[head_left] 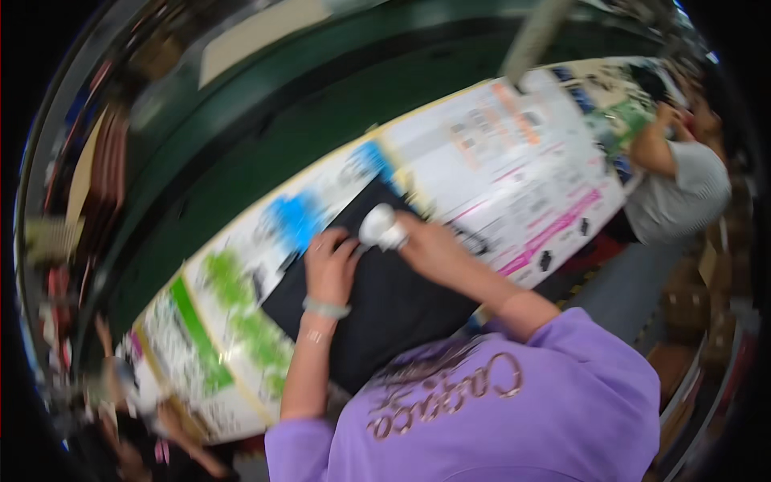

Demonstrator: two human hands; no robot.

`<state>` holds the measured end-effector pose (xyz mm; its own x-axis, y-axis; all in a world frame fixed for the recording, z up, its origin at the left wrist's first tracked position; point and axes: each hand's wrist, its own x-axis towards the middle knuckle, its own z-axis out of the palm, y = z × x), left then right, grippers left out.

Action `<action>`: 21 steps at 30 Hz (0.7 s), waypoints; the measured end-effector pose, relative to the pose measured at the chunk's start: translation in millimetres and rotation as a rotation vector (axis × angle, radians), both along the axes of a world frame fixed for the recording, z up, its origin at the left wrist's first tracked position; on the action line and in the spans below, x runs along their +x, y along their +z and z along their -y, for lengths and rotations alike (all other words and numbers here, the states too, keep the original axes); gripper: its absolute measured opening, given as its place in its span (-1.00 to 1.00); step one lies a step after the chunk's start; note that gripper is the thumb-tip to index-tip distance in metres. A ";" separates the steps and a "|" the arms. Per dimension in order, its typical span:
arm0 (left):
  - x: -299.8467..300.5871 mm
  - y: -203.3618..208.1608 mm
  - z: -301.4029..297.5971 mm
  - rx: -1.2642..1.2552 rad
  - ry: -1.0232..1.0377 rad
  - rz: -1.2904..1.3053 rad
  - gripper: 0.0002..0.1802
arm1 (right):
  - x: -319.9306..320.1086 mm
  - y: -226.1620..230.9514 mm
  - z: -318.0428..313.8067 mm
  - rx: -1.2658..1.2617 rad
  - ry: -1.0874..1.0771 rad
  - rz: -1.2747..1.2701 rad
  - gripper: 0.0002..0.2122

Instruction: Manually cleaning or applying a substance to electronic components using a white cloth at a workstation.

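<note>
My right hand (422, 245) is closed around a small white object (381, 228) with a rounded head and a narrower neck; blur hides its exact kind. Close to its left side is my left hand (328, 255), fingers bent inward. Something thin may sit at those fingertips, but I cannot make it out. Under both hands lies a flat black sheet (385, 309), its near end reaching my purple shirt. A pale bracelet circles my left wrist.
Printed panels in white, blue and green cover the long table (490, 181). Beyond it runs a dark green belt-like surface (321, 120). A co-worker in a light top (683, 193) stands at the right; another person (152, 426) is lower left. Brown cartons (691, 309) stand at right.
</note>
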<state>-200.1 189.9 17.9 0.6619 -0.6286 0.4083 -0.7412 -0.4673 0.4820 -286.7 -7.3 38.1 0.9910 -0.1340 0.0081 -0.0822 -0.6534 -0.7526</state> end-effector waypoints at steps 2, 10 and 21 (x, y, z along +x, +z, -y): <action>3.1 -10.6 -7.6 -0.019 -0.037 -0.121 -0.73 | 0.3 -1.0 -2.7 0.023 -0.012 -0.024 -0.64; -5.8 -15.0 -8.2 -0.155 0.113 -0.253 -0.56 | -4.5 13.5 -13.7 0.066 0.042 0.018 -0.56; -8.3 -16.8 -5.1 -0.182 0.151 -0.296 -0.55 | 1.2 23.3 -16.6 -0.068 0.050 0.011 -0.52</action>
